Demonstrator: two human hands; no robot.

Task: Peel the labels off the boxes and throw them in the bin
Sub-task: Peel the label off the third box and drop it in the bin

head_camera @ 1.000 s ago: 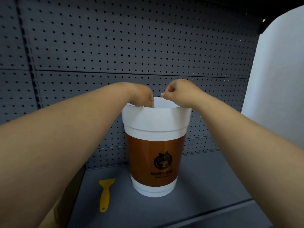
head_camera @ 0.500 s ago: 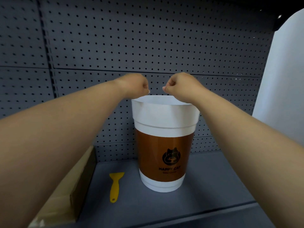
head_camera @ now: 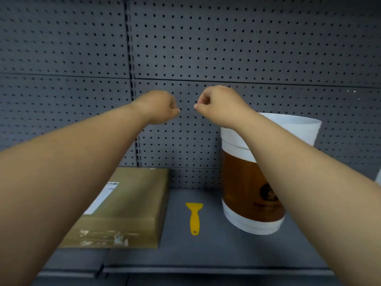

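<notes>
A: Cardboard is being shown at lower left: the box (head_camera: pixel 132 205) is lying flat on the shelf (head_camera: pixel 206 250), with a white label (head_camera: pixel 103 198) still stuck to its top, partly hidden by the left forearm.

B: And the hands?

A: Both are being held up in front of the pegboard (head_camera: pixel 226 48), well above the shelf. The left hand (head_camera: pixel 160 107) is being kept curled into a fist, and so is the right hand (head_camera: pixel 216 104). Whether a scrap is being pinched at either set of fingertips cannot be told; nothing is plainly seen in them.

B: Which way is the label lying from them?

A: Below and to the left, with its long axis running away from the viewer, toward the pegboard. The left hand is being judged the nearer one. The scraper (head_camera: pixel 194 216) is lying between the box and the bin (head_camera: pixel 253 193), handle toward the viewer; the right hand is nearer to it.

B: The bin?

A: It is standing at right, behind the right forearm, open at the top.
</notes>
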